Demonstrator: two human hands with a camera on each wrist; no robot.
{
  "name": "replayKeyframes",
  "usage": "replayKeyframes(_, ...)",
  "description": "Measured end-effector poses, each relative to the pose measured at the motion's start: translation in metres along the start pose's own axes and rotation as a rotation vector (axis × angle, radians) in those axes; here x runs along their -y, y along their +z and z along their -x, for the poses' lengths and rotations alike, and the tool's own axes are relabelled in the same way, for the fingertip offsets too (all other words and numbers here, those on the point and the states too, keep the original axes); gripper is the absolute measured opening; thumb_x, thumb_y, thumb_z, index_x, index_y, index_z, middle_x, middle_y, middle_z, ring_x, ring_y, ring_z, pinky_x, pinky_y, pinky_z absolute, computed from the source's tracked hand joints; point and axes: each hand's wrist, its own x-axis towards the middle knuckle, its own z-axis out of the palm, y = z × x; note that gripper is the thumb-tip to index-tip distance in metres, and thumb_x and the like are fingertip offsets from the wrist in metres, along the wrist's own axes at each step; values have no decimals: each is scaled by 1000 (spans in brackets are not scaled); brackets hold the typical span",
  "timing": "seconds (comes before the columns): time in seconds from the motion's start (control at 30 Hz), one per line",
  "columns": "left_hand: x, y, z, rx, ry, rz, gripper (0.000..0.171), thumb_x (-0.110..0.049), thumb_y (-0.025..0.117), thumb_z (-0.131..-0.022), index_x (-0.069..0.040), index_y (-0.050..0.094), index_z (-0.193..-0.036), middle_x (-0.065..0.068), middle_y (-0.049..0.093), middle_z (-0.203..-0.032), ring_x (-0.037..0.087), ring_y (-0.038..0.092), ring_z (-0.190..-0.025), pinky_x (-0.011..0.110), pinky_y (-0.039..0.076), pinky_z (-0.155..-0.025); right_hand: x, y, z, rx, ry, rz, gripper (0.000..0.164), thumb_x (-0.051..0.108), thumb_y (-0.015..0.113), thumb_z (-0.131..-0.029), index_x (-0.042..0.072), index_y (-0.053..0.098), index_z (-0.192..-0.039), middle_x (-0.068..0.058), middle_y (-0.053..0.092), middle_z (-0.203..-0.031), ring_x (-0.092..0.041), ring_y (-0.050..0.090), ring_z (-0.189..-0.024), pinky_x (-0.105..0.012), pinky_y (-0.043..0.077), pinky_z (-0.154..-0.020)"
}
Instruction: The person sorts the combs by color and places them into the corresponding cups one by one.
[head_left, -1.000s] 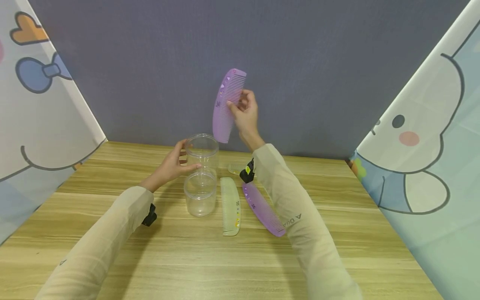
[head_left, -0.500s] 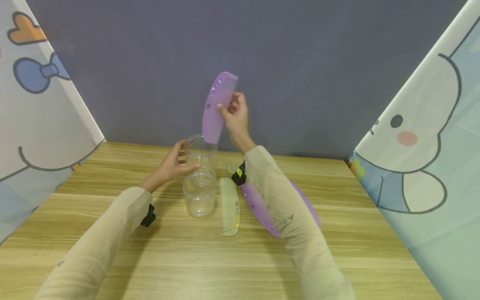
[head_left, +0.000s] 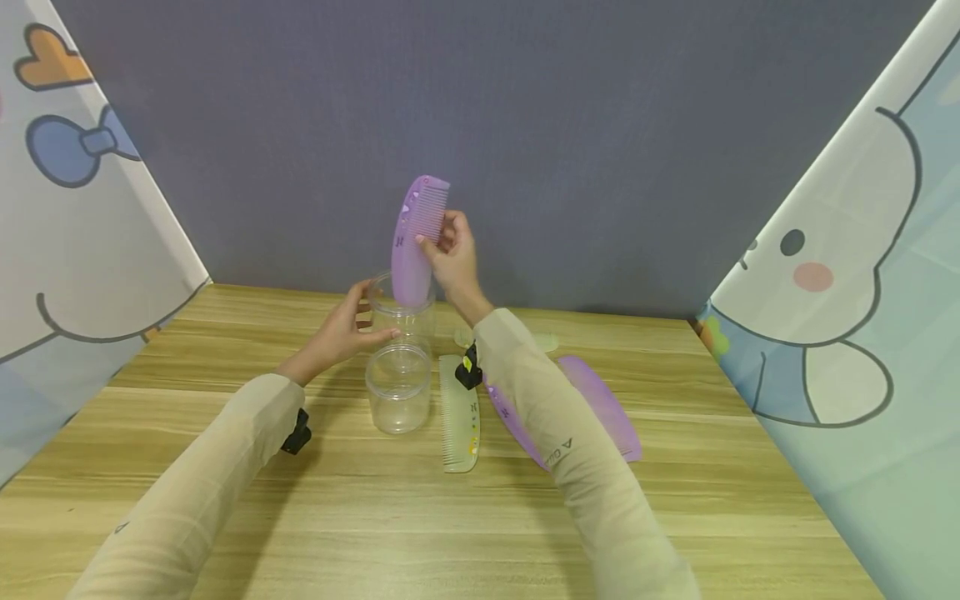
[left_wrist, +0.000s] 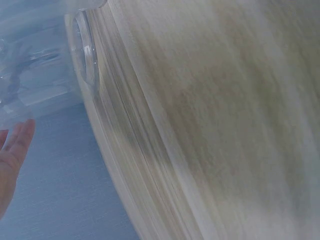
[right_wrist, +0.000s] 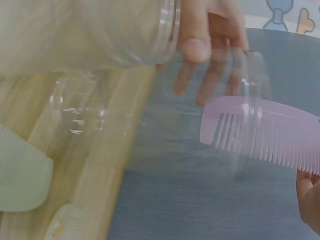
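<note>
Purple comb (head_left: 411, 250) has moved left and down since one second ago, together with your right hand (head_left: 454, 257), which pinches it by the toothed side. Its lower end is now inside the mouth of the far jar (head_left: 411, 323), and the comb leans a little. Your left hand (head_left: 341, 332) holds this jar, thumb in front and fingers behind. Just before it stands the near jar (head_left: 400, 410). To the right lie a green comb (head_left: 467, 425) and two other purple combs (head_left: 606, 408), partly under your right sleeve (head_left: 577, 450), on the wooden table (head_left: 337, 533).
</note>
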Motion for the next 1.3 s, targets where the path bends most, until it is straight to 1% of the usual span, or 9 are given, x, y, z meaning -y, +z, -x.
replayKeyframes(0.07,0,0,0,1,-1,-1,93,-23,75,-76,-3,15,-143,24,33,-138,46,41,-121,53,45,-96,-3,0,3,18,8,19,37,-11,57,-82,-8,43,-117,-27,55,-118,-35,56,-107,-28,51,-91)
replayKeyframes(0.27,0,0,0,3,1,3,95,-24,75,-75,-3,13,-143,24,33,-138,46,41,-121,53,45,-96,-30,1,0,44,40,39,38,-7,58,-83,-3,44,-117,-23,56,-118,-33,57,-107,-29,51,-93)
replayKeyframes(0.53,-1,-2,1,2,5,7,95,-25,75,-76,-3,12,-143,25,33,-137,47,41,-121,53,45,-96,-42,7,5,36,18,72,39,-9,59,-81,-1,44,-116,-21,57,-115,-31,58,-103,-29,51,-90)
replayKeyframes(0.67,-20,-4,7,9,-6,24,91,-17,73,-78,2,12,-142,29,32,-136,49,40,-120,55,43,-97,-42,9,7,40,4,62,42,-12,58,-79,-1,44,-117,-22,57,-115,-30,58,-100,-28,52,-88)
replayKeyframes(0.77,-37,-6,12,13,-11,22,87,-10,71,-79,6,12,-141,32,31,-135,50,40,-120,57,42,-97,-42,8,9,44,-10,48,41,-14,56,-78,1,45,-114,-19,60,-111,-25,59,-96,-27,53,-85)
replayKeyframes(0.9,-40,-6,14,13,0,9,85,-9,70,-79,7,13,-140,32,32,-134,51,40,-120,57,42,-97,-42,8,11,46,6,39,40,-15,55,-78,2,46,-112,-18,61,-109,-23,60,-95,-28,53,-84)
replayKeyframes(1.07,-40,-5,13,13,5,5,83,-7,70,-79,8,14,-139,33,32,-133,51,40,-119,57,42,-97,-43,7,10,51,52,57,39,-14,56,-79,-2,45,-115,-23,58,-111,-28,58,-98,-27,53,-84)
replayKeyframes(1.17,-36,-5,12,11,13,5,84,-7,70,-79,8,14,-139,33,32,-133,51,40,-119,58,43,-96,-42,6,11,62,63,67,39,-13,56,-80,-4,45,-117,-26,57,-111,-31,57,-99,-27,52,-84)
replayKeyframes(1.3,-20,-3,6,8,14,13,88,-12,72,-78,2,14,-141,30,33,-135,50,40,-120,57,44,-95,-42,6,11,61,52,88,38,-10,57,-81,-4,46,-117,-24,57,-111,-29,57,-99,-27,52,-85)
